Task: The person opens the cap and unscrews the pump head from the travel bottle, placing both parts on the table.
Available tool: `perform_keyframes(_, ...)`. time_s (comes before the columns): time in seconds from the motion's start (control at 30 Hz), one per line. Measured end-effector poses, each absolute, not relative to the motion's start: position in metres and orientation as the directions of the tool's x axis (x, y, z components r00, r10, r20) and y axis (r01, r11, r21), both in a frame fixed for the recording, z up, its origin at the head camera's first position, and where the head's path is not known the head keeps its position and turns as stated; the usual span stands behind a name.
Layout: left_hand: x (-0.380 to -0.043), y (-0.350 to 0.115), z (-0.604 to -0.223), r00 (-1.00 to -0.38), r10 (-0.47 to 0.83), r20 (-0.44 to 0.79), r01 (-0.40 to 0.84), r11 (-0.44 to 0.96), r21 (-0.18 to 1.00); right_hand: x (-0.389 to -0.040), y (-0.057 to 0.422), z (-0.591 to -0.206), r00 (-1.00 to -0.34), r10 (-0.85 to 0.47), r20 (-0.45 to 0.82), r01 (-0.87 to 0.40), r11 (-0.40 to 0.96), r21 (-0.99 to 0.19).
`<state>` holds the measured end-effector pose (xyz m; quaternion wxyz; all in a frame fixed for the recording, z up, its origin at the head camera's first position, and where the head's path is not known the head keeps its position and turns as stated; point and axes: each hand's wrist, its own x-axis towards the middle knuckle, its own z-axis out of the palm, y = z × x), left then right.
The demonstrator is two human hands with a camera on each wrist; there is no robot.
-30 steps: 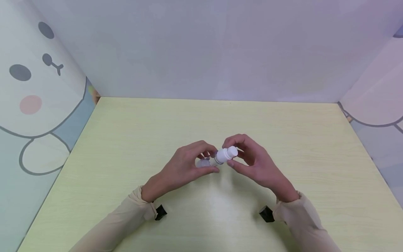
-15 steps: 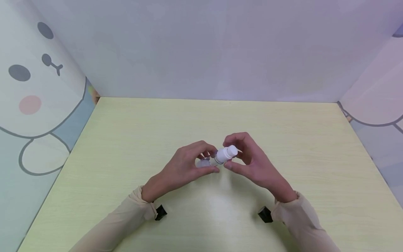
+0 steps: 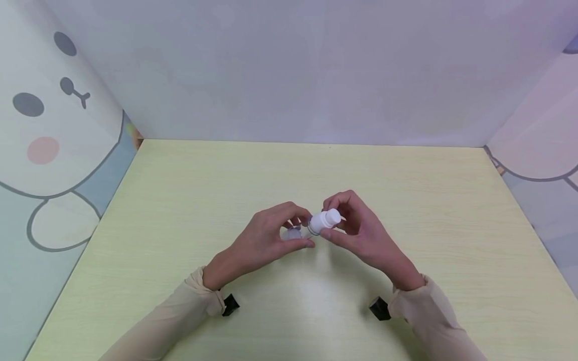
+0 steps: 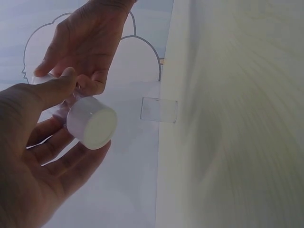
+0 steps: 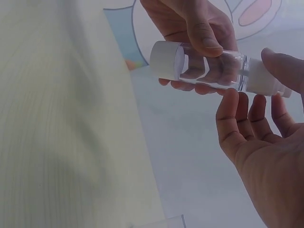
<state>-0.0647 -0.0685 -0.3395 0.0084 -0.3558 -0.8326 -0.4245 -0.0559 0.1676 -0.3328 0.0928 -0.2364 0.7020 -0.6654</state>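
A small clear bottle [image 5: 209,69] with a white base [image 5: 165,60] is held tilted above the table, its white top [image 3: 326,220] pointing right and slightly away. My left hand [image 3: 266,233] grips the clear body between thumb and fingers, seen best in the right wrist view. With thumb and fingertips, my right hand [image 3: 361,233] holds the white top from the other side. In the left wrist view the white base [image 4: 93,123] faces the camera, and the left fingers [image 4: 66,156] hide part of the body.
The pale wooden table [image 3: 217,175] meets a plain back wall [image 3: 289,70] and cartoon-printed side panels [image 3: 58,135]. A small clear rectangular piece [image 4: 159,110] shows in the left wrist view. Black blocks [image 3: 380,308] sit at both sleeve cuffs.
My right fingers have shifted round the white top, opening slightly then closing in on it, with the thumb farther left. The left hand and the bottle stay almost still.
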Motion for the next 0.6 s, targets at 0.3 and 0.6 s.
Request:
perform_keyframes(0.3, -0.0650, -0.0690, -0.3410, -0.746, 0.586, 0.318, 0.601, 0.386, 0.700, -0.0545, 0.1702, -0.3316, -0.829, -0.498, 0.256, -0.278, -0.031, -0.960)
perform_keyframes(0.6, -0.0648, -0.0691, -0.3414, -0.748, 0.582, 0.320, 0.602, 0.389, 0.697, -0.0551, 0.1709, -0.3312, -0.780, -0.542, 0.312, -0.320, -0.082, -0.944)
